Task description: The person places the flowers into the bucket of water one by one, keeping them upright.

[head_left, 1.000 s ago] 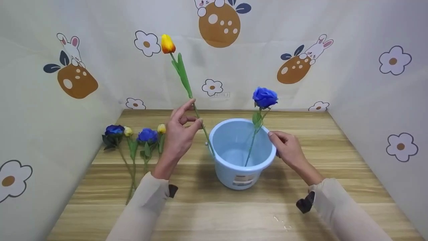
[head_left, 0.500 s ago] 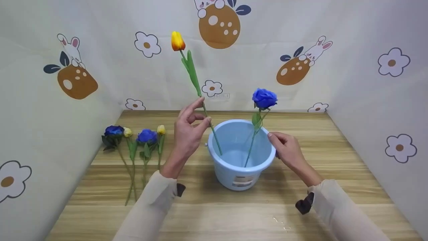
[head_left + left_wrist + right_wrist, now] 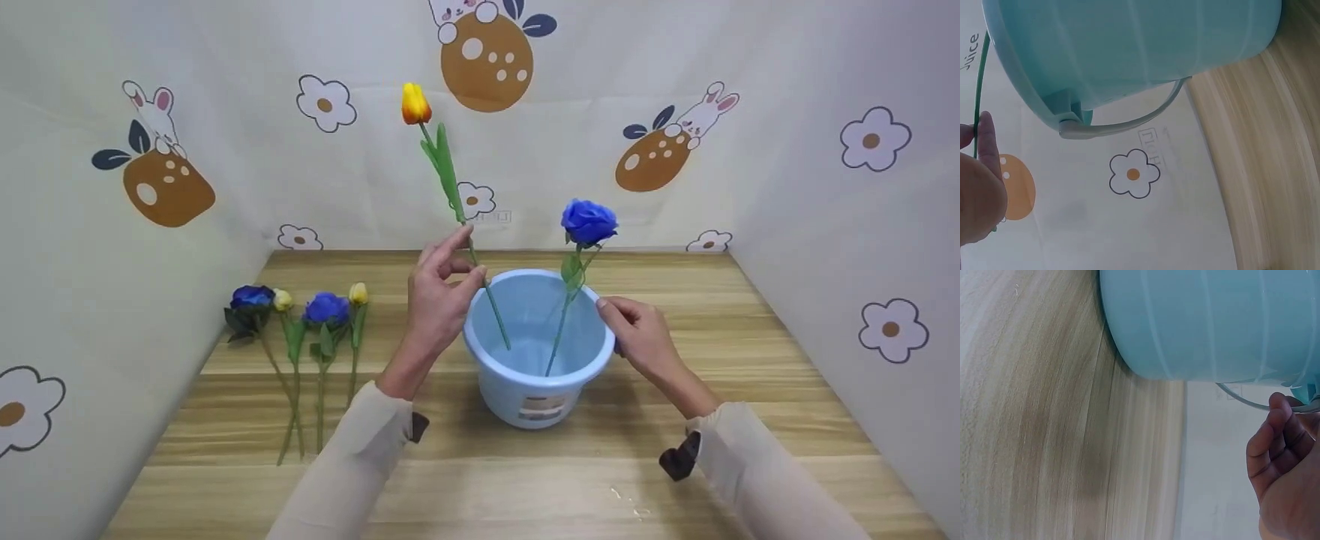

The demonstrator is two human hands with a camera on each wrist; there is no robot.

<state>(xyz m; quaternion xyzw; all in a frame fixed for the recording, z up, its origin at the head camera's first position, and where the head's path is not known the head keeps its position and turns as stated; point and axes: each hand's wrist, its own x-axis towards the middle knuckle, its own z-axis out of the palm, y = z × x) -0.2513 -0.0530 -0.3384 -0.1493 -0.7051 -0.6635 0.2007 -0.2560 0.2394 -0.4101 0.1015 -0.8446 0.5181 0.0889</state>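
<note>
My left hand [image 3: 442,304] pinches the stem of a yellow-orange tulip [image 3: 416,105] between thumb and fingers. The tulip leans left, its stem end inside the mouth of a light blue bucket [image 3: 499,375]. Leaning inside the bucket is a blue rose [image 3: 589,221], its bloom above the back right rim. With thumb and curled fingers, my right hand [image 3: 641,334] grips the bucket's right rim. In the right wrist view, the fingers of that right hand [image 3: 1286,467] curl by the bucket's handle [image 3: 1241,400]. The left wrist view shows the handle [image 3: 1123,126] hanging behind the bucket.
Left of the bucket, two more blue roses [image 3: 327,307] and two small yellow tulips [image 3: 358,292] lie on the wooden table [image 3: 480,487]. A patterned cloth wall [image 3: 360,180] encloses the back and sides.
My left hand has moved right with the tulip, bringing its stem end from the bucket's left rim to inside the mouth, then slightly down. The right hand stays on the rim.
</note>
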